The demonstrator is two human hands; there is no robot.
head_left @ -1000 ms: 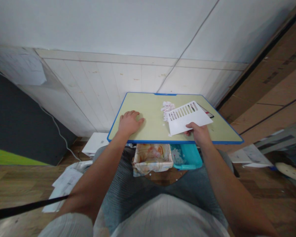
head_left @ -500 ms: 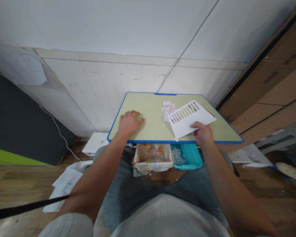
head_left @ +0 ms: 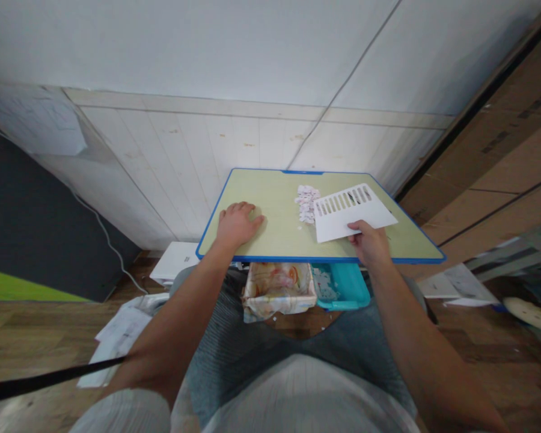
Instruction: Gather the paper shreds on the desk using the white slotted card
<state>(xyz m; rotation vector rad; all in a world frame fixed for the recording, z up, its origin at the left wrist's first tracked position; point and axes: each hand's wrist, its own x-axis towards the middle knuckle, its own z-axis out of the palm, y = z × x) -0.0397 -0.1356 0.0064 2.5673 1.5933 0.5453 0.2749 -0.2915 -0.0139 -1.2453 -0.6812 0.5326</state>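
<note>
My right hand [head_left: 370,242] grips a white sheet [head_left: 349,224] by its near edge, thumb on top and fingers underneath. A row of several slots is cut along the sheet's far side. Just left of the sheet lies a pile of small whitish pieces with dark marks [head_left: 306,203]. The sheet hides part of the tabletop and a thin dark object under its right side. My left hand [head_left: 238,224] rests on the left of the pale green tabletop [head_left: 275,192], fingers spread and holding nothing.
Below the table's blue front edge stand a cloth-lined bin [head_left: 279,300] and a turquoise tray [head_left: 349,294] with white scraps in it. A wall [head_left: 198,144] with a cable rises behind the table. Large cardboard boxes [head_left: 491,174] stand to the right.
The white sheet has turned slightly and shifted a little to the right, showing more of the pile beside it. My left hand has stayed in place.
</note>
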